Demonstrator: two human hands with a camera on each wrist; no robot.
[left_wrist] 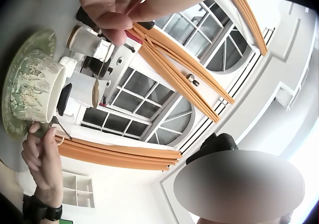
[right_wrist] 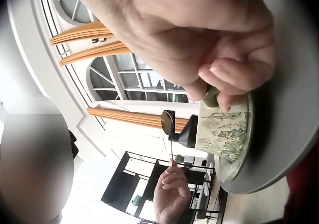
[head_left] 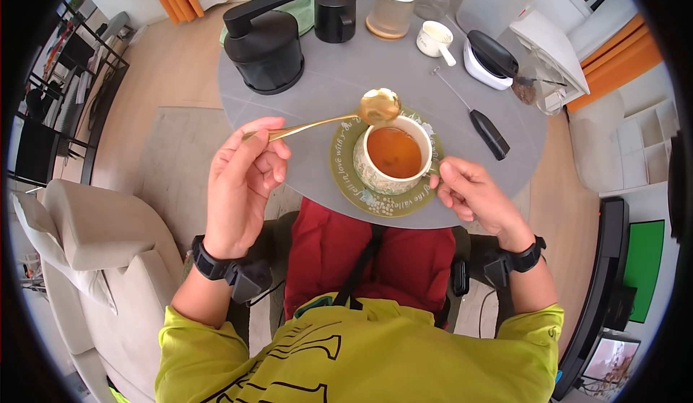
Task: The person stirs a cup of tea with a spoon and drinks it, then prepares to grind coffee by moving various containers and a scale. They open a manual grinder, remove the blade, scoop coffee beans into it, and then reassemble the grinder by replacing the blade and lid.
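The left hand (head_left: 242, 183) pinches the handle of a gold spoon (head_left: 317, 123), whose bowl is above the far rim of a patterned cup (head_left: 369, 175). Amber liquid (head_left: 393, 152) fills much of the cup, which stands on a green saucer (head_left: 345, 185) with white lettering. At the cup's right side, the right hand (head_left: 476, 193) grips the green cup handle between thumb and fingers. The right wrist view shows that hand (right_wrist: 199, 40) at the handle of the cup (right_wrist: 222, 132), with the spoon (right_wrist: 168, 124) raised beyond it.
Behind the saucer on the grey round table (head_left: 289, 157) stand a black grinder (head_left: 263, 53), a black pot (head_left: 335, 14), a glass jar (head_left: 392, 13) and a small white cup (head_left: 434, 39). Right of the saucer lies a black whisk (head_left: 489, 134); a white-and-black container (head_left: 491, 60) sits farther back.
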